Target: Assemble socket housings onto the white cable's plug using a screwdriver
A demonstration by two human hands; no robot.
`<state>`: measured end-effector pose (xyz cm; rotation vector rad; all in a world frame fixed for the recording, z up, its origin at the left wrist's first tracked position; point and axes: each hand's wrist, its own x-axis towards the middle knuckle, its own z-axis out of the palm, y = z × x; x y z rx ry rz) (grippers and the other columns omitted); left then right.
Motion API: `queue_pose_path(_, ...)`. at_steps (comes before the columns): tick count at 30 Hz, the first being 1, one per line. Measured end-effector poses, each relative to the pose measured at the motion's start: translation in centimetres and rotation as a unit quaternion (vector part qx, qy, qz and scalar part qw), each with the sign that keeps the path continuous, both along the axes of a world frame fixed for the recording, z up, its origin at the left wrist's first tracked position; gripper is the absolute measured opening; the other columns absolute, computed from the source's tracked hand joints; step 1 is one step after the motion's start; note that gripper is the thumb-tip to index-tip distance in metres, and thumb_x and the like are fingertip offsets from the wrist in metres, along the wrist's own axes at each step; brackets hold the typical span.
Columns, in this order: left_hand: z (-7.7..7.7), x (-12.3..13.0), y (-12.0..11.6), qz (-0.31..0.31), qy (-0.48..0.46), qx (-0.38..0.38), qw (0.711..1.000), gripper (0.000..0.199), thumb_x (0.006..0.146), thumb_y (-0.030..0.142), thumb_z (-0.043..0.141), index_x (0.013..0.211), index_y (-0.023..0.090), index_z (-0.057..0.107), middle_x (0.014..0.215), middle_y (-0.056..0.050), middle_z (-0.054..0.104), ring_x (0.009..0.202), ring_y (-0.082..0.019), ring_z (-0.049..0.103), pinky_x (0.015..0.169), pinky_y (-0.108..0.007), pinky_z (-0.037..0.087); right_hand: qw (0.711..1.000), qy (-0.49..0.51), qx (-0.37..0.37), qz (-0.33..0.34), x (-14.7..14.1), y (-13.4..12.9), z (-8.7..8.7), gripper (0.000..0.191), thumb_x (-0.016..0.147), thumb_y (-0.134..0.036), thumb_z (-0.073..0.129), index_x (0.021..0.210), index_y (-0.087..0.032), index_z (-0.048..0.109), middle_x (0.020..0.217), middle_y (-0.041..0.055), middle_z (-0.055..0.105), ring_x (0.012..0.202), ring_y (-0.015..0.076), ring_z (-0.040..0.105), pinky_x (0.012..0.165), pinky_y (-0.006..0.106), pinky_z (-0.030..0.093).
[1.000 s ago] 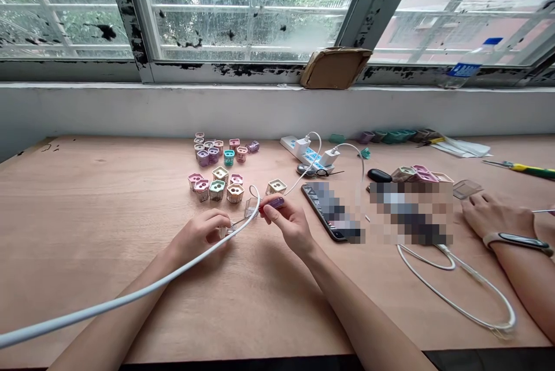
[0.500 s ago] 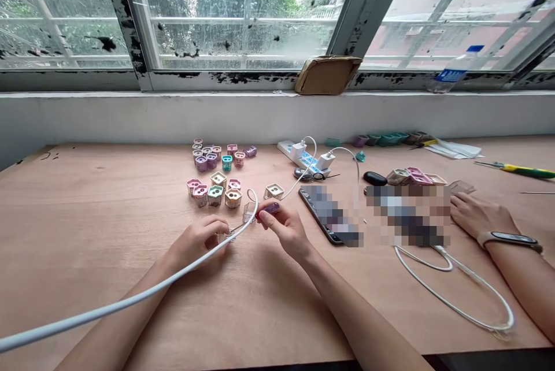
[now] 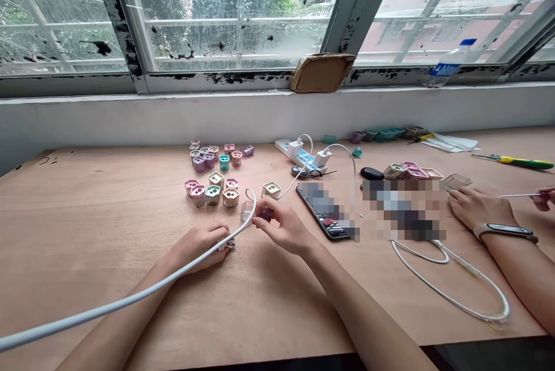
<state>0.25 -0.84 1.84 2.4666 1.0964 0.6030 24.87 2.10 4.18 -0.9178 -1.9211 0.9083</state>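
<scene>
The left forearm reaches forward and inward, bare to the wrist, and the left hand is low with its fingers bent and drawn together at the tips. The right forearm, also bare, slants forward and to the left, and the right hand, slightly farther forward, brings thumb and index finger close together, its wrist nearly straight.

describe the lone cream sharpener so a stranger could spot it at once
Find the white power strip on the table. Nearer, just left of the far end of the phone, sits the cream sharpener. It stands alone, apart from the cluster further left.
</scene>
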Motion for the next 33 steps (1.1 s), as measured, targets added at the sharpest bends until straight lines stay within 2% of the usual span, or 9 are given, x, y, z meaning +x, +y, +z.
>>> queue_pose_path(4, -0.2, -0.2, 0.2, -0.006, 0.001, 0.002, 1.0, 0.012, 0.085, 0.012, 0.057, 0.091, 0.021, 0.062, 0.096, 0.001, 0.068, 0.069, -0.011, 0.06, 0.064, -0.019, 0.046, 0.998, -0.068, 0.013, 0.004, 0.4, -0.1, 1.0, 0.014, 0.092, -0.026, 0.063, 0.08, -0.019, 0.062, 0.064, -0.001, 0.059, 0.058, 0.0128, 0.051, 0.055, 0.025, 0.039)
queue_pose_path(9, -0.6, -0.6, 0.2, -0.012, 0.0, -0.004, 1.0, 0.015, 0.086, 0.011, 0.058, 0.095, 0.022, 0.062, 0.097, 0.001, 0.068, 0.071, -0.011, 0.061, 0.066, -0.019, 0.047, 0.992, -0.111, 0.041, 0.054, 0.5, -0.3, 1.9, 0.006, 0.093, -0.023, 0.06, 0.089, -0.02, 0.064, 0.074, 0.0015, 0.066, 0.064, 0.0144, 0.055, 0.058, 0.025, 0.042)
queue_pose_path(13, -0.6, -0.5, 0.1, -0.016, -0.015, -0.009, 1.0, 0.017, 0.085, 0.01, 0.059, 0.096, 0.022, 0.063, 0.097, 0.0, 0.068, 0.075, -0.012, 0.063, 0.069, -0.019, 0.048, 0.983, -0.168, 0.074, -0.009, 0.6, -0.5, 2.2, 0.014, 0.093, -0.025, 0.064, 0.079, -0.02, 0.062, 0.064, -0.0006, 0.062, 0.056, 0.0131, 0.052, 0.056, 0.025, 0.038)
queue_pose_path(15, -0.5, -0.4, 0.1, -0.016, -0.023, -0.009, 1.0, 0.017, 0.086, 0.009, 0.058, 0.096, 0.022, 0.063, 0.096, 0.0, 0.068, 0.076, -0.012, 0.064, 0.069, -0.018, 0.049, 0.979, -0.189, 0.08, -0.009, 0.7, -0.6, 2.4, 0.009, 0.091, -0.023, 0.066, 0.082, -0.021, 0.063, 0.067, -0.0001, 0.064, 0.059, 0.0139, 0.055, 0.057, 0.025, 0.038)
queue_pose_path(19, -0.4, -0.1, 0.2, -0.013, -0.023, 0.011, 1.0, 0.017, 0.085, 0.009, 0.058, 0.095, 0.021, 0.064, 0.095, -0.001, 0.069, 0.075, -0.013, 0.064, 0.069, -0.02, 0.049, 0.981, -0.183, 0.06, 0.032, 0.8, -0.7, 2.6, 0.006, 0.09, -0.017, 0.063, 0.086, -0.021, 0.062, 0.074, 0.0007, 0.067, 0.064, 0.015, 0.059, 0.057, 0.025, 0.039)
queue_pose_path(23, -0.1, -0.1, 0.2, -0.015, -0.015, 0.007, 1.0, 0.014, 0.086, 0.011, 0.059, 0.094, 0.02, 0.064, 0.09, 0.0, 0.066, 0.069, -0.011, 0.06, 0.064, -0.019, 0.047, 0.975, -0.206, 0.084, 0.008, 0.7, -0.7, 2.7, 0.018, 0.095, -0.024, 0.06, 0.077, -0.021, 0.058, 0.064, -0.0008, 0.061, 0.056, 0.0141, 0.051, 0.055, 0.026, 0.035)
queue_pose_path(26, 0.0, -0.2, 0.2, -0.013, -0.013, 0.003, 1.0, 0.012, 0.086, 0.012, 0.06, 0.095, 0.02, 0.064, 0.088, 0.001, 0.064, 0.062, -0.01, 0.056, 0.061, -0.018, 0.044, 0.976, -0.202, 0.067, 0.039, 0.8, -0.7, 2.7, 0.008, 0.091, -0.016, 0.061, 0.086, -0.022, 0.059, 0.073, -0.0001, 0.065, 0.064, 0.0151, 0.056, 0.059, 0.026, 0.039)
queue_pose_path(28, -0.1, -0.2, 0.3, -0.015, -0.015, 0.004, 1.0, 0.011, 0.087, 0.013, 0.06, 0.095, 0.02, 0.064, 0.087, 0.001, 0.064, 0.064, -0.01, 0.057, 0.062, -0.019, 0.045, 0.98, -0.185, 0.041, 0.053, 0.9, -0.7, 2.6, 0.01, 0.089, -0.013, 0.061, 0.089, -0.022, 0.059, 0.077, 0.0003, 0.066, 0.068, 0.0156, 0.059, 0.062, 0.026, 0.042)
queue_pose_path(33, -0.7, -0.4, 0.5, -0.034, -0.035, 0.005, 0.999, 0.008, 0.09, 0.016, 0.057, 0.092, 0.021, 0.063, 0.088, -0.001, 0.066, 0.074, -0.013, 0.061, 0.068, -0.02, 0.047, 0.985, -0.167, 0.03, 0.031, 0.9, -0.6, 2.4, 0.011, 0.093, -0.024, 0.062, 0.083, -0.022, 0.06, 0.071, 0.0005, 0.066, 0.063, 0.0156, 0.058, 0.06, 0.027, 0.042)
